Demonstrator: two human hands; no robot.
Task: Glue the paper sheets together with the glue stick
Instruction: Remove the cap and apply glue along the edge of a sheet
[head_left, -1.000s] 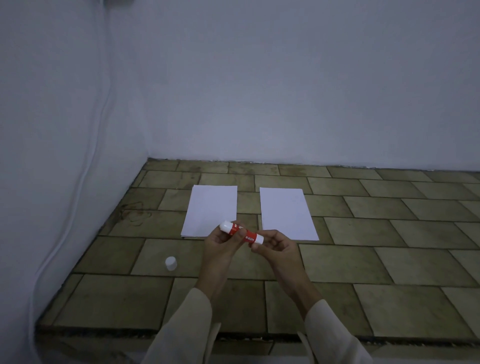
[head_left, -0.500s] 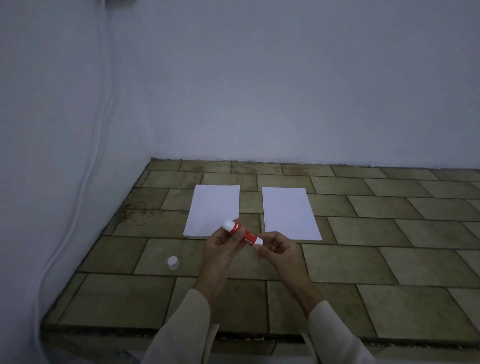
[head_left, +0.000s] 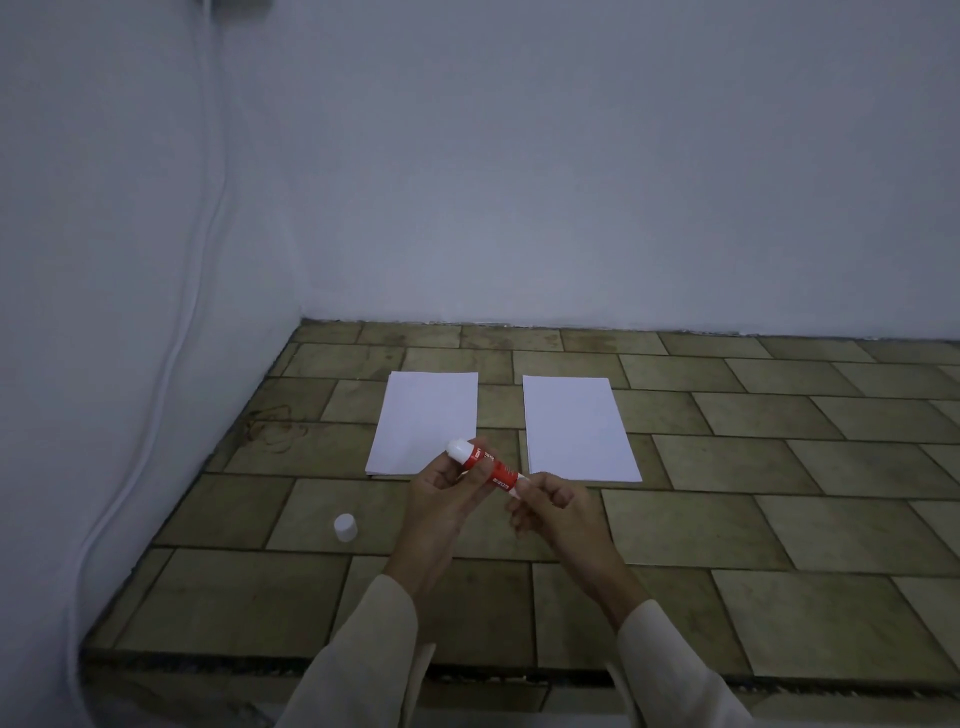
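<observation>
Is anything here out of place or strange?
Nothing serious. The white cap sits apart from the glue stick, and a faint scribble-like mark shows left of the left sheet.

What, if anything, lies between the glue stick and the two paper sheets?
Nothing visible does. The left hand and right hand hold the glue stick near the left sheet and right sheet; the white cap lies aside, to the left.

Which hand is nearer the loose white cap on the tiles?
Left. The left hand grips the glue stick just right of the cap; the right hand pinches the stick's lower end, farther to the right.
</observation>
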